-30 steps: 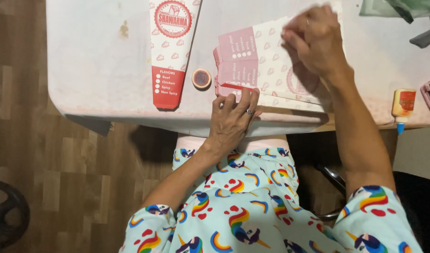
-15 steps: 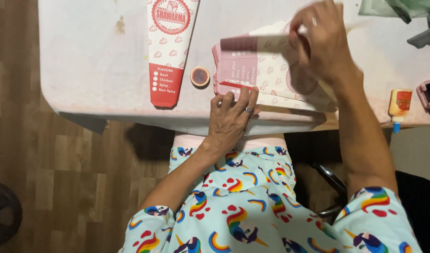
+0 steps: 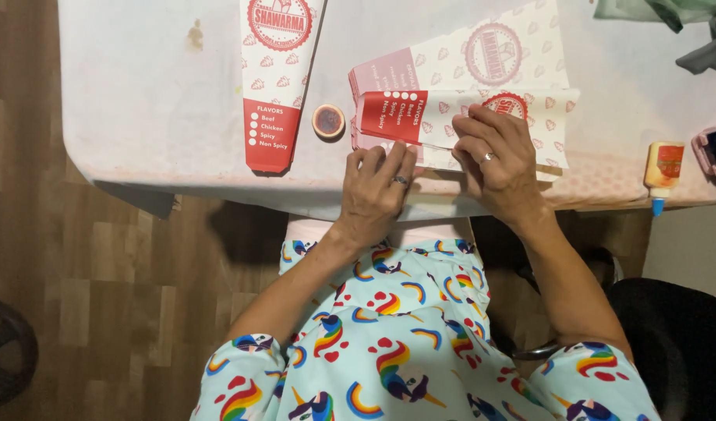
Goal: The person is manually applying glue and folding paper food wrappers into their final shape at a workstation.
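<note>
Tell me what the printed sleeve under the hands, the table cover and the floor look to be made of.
Printed sleeve: thin matte card or stiff paper, judging by its sharp folds and flat lie.
Table cover: probably plastic sheeting or oilcloth; smooth, pale, stained, draping over the edge.
Floor: wood-look planks with visible grain; real wood or laminate cannot be told.
Both the left hand and the right hand press the sleeve flat.

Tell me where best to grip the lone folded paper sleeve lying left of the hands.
Probably the paper sleeve is best pinched at its narrow red end, coming from the table's near edge: it lies flat, tapering toward that edge, with bare tabletop on its left.
</note>
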